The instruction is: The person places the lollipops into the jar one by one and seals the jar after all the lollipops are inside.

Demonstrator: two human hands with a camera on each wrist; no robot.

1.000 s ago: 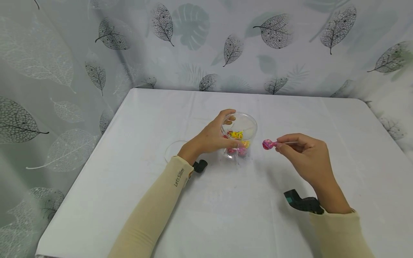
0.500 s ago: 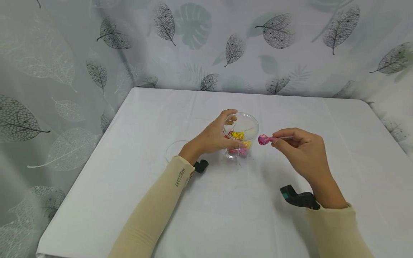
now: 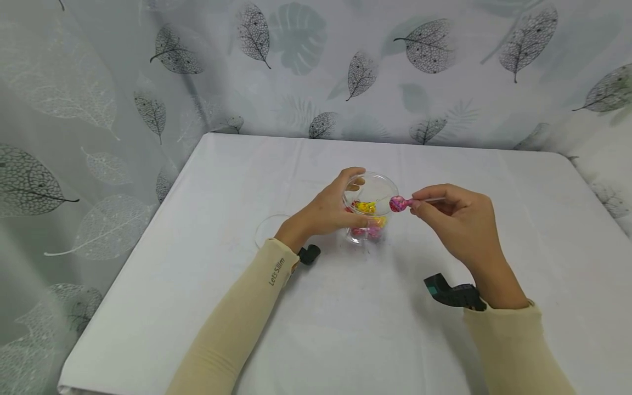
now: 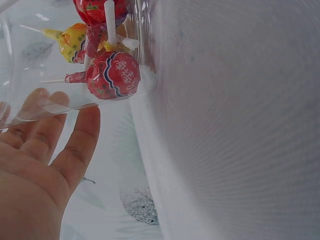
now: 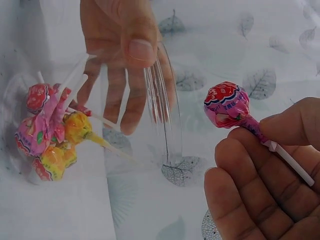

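My left hand (image 3: pixel 328 208) grips a clear plastic jar (image 3: pixel 370 189) from its left side, thumb in front and fingers behind. Inside the jar lie several wrapped lollipops, among them a yellow lollipop (image 5: pixel 78 127) and a red lollipop (image 4: pixel 114 75), with white sticks pointing various ways. The jar's mouth is uncovered. With thumb and fingers my right hand (image 3: pixel 459 225) pinches a pink-and-red lollipop (image 5: pixel 226 105) near the top of its stick. In the head view its round head is right at the jar's right rim.
A clear round lid (image 3: pixel 266 227) lies on the white-covered table (image 3: pixel 321 329), partly behind my left wrist. Leaf-patterned curtains (image 3: pixel 306 66) hang behind the table and along its left side. Dark wrist cameras sit on both wrists.
My right hand has moved left and up with the lollipop, bringing it from well right of the jar to its rim. The left hand and jar have stayed in place.
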